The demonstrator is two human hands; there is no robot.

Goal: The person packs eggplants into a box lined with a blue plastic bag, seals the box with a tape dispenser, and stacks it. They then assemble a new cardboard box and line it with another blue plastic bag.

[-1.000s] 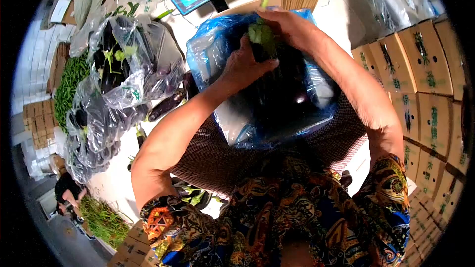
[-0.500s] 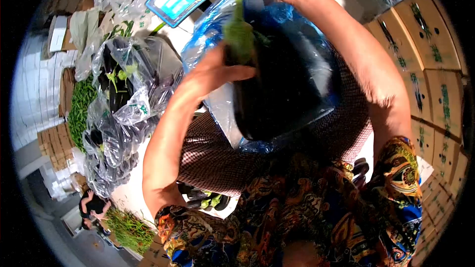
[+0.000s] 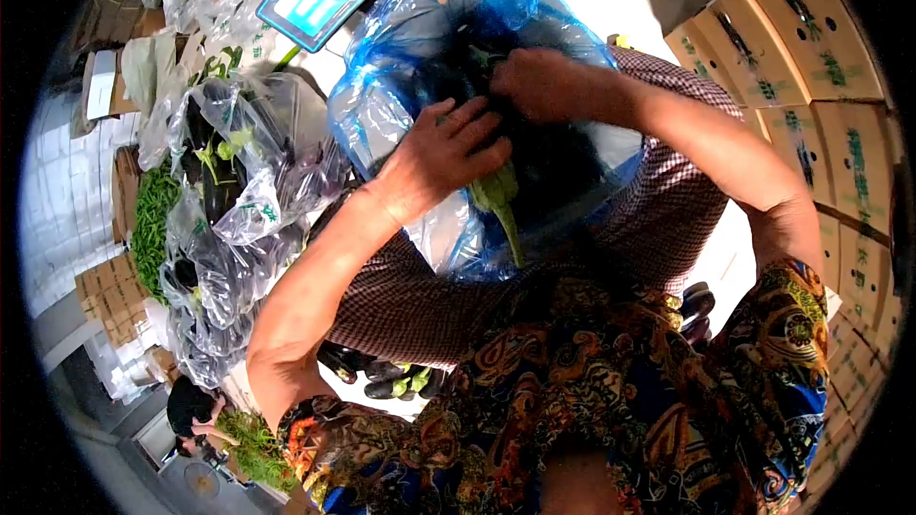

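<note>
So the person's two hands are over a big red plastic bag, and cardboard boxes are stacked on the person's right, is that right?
Not quite: the plastic bag is blue, as the head view shows. The left hand and right hand are over it, and cardboard boxes are stacked on the person's right.

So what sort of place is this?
Probably a vegetable packing or storage area: there's eggplant with a blue plastic bag, stacked printed cardboard boxes, and a heap of small green vegetables.

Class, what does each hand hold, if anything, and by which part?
No clear hold: left hand spread near an eggplant's green cap; right hand shadowed, cannot tell.
</note>
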